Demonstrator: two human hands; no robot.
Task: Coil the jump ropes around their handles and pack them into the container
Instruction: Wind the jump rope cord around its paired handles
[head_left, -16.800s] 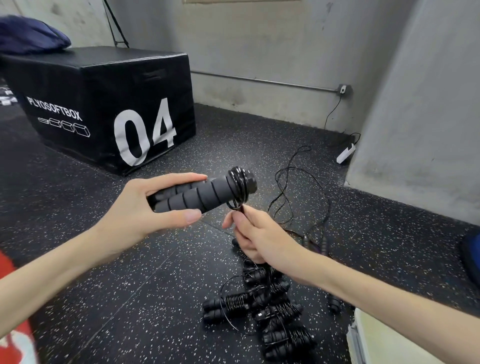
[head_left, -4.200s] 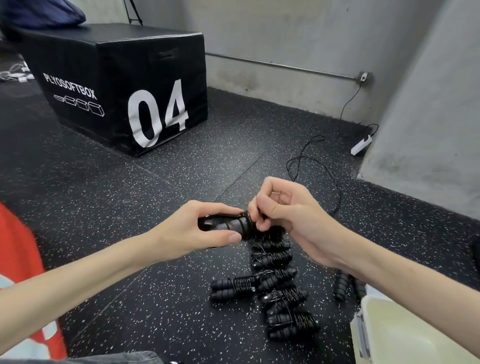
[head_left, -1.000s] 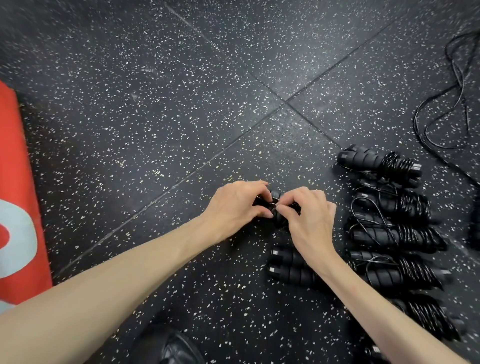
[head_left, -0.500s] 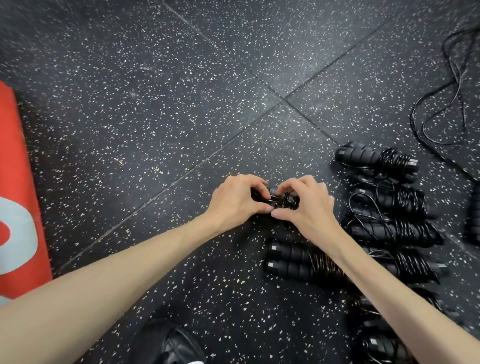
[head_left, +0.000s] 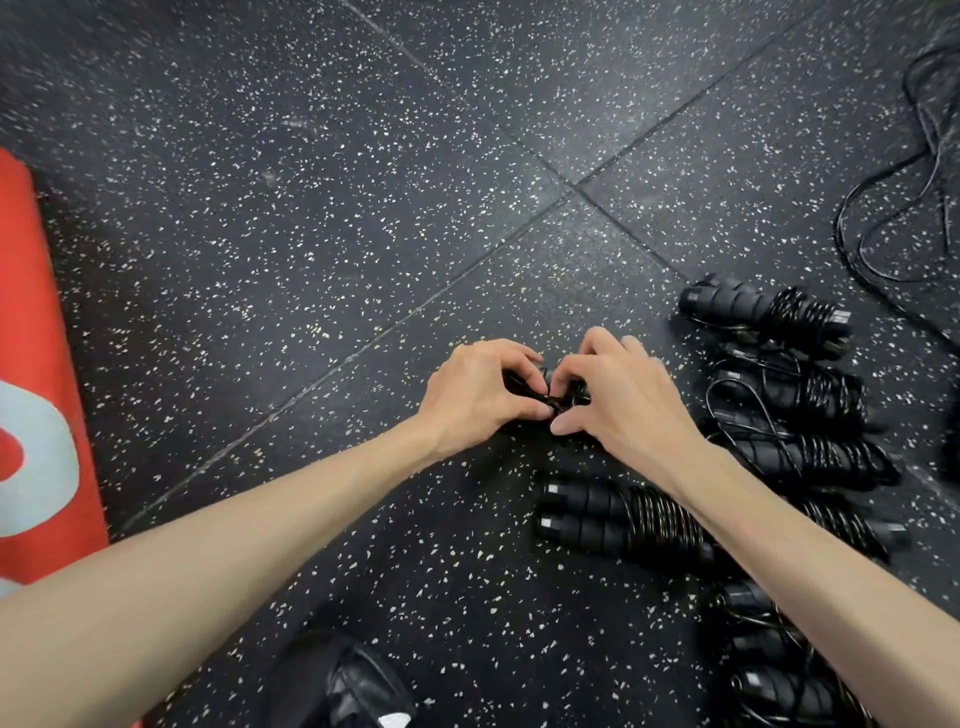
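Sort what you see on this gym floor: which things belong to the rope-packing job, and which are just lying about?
Part of the job:
- jump rope being wound, gripped by left hand and right hand
- coiled ropes lying in a row on the floor
- loose rope, not yet coiled

Just lying about:
- red mat
- black shoe
- speckled floor

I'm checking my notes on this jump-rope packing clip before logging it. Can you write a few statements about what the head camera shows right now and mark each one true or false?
1. Both hands, left hand and right hand, grip one black jump-rope bundle between them. True.
2. The container stands in view beside the ropes. False: no container shows in this frame.
3. Several coiled black foam-handled jump ropes lie on the speckled black rubber floor, right of the hands. True.
4. All the cord is wound up. False: a loose black cord sprawls at the upper right.
5. A red mat lies at the left edge. True.
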